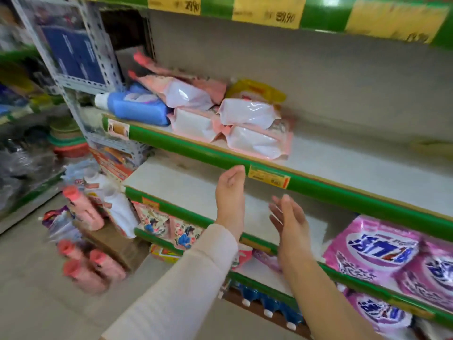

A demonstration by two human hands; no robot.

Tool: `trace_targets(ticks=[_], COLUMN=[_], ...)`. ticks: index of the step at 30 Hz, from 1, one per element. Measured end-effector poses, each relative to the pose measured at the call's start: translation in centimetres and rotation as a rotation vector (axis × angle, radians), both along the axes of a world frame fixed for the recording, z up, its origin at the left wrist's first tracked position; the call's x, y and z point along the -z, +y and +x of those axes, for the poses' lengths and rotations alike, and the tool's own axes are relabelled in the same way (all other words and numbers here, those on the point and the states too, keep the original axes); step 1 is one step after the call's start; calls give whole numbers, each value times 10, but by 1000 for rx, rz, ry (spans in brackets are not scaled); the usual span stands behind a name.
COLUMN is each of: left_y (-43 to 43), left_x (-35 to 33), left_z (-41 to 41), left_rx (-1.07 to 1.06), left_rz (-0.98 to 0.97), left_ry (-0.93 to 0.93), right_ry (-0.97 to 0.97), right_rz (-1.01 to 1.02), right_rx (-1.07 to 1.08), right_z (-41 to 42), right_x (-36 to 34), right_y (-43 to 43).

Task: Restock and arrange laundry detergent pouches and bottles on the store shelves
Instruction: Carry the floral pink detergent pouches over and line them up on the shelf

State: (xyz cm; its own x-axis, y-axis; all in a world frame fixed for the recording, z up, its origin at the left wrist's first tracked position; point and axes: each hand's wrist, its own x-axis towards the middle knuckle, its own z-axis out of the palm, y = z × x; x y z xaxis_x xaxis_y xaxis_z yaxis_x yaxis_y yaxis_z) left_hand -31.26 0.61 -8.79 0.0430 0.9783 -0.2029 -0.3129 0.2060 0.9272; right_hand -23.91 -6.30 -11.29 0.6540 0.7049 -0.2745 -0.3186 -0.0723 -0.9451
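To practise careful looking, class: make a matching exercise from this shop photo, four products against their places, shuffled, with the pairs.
1 blue plastic bottle with white cap
2 flat pink-and-white pouches
3 purple-pink detergent bags
4 pink bottles with pink caps

a floor, left
b lying at left end of upper shelf
c lower shelf, right
d stacked mid upper shelf

Pairs: 1-b, 2-d, 3-c, 4-a

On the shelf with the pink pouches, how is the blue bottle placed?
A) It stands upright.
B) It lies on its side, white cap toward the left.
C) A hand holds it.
B: the blue bottle lies on its side at the left end of the shelf, white cap pointing left, beside the pink pouches.
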Motion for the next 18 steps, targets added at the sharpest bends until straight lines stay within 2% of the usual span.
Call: trace_targets(ticks=[2,6,11,16,18], left_y=[28,76,123,166,179], left_x=[-19,-44,-62,-73,-77], left_z=[-1,-7,-6,3,8], left_rx=[-7,-24,-42,-33,-16], left_rz=[45,144,131,177,167], left_ry=[-51,32,66,163,255], right_ry=[-7,2,-20,-80,-91], right_rz=[66,127,117,113,89], right_rx=[33,89,85,40,16], right_z=[8,27,50,69,76], right_x=[-19,-43,-61,-73,-79], right_y=[24,65,106,142,153])
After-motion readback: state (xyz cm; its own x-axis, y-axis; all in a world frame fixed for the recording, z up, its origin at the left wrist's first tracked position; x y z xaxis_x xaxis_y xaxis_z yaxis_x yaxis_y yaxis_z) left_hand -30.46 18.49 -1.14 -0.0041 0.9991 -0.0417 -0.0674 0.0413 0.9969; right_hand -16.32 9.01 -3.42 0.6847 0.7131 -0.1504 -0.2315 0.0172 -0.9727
